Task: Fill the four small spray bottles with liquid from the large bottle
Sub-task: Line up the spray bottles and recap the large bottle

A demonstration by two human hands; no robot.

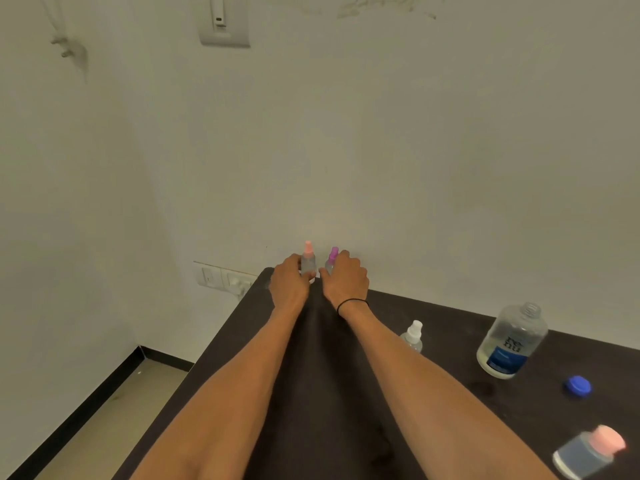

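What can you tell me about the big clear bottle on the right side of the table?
The large bottle is clear plastic, rounded, with a threaded neck that is open, no cap on it. A dark blue label with white lettering wraps its lower front. It stands upright on the dark table, toward the right, and looks nearly empty, with only a shallow pale layer at the bottom. Nothing touches it but the table. A blue cap lies apart, nearer the person.

I count four small spray bottles: pink-topped [308, 261], purple-topped [331, 259], white-topped [412, 336], pink-capped [588, 452]. One large bottle [512, 341], one blue cap [577, 386], my two hands [289, 282] [346, 278].
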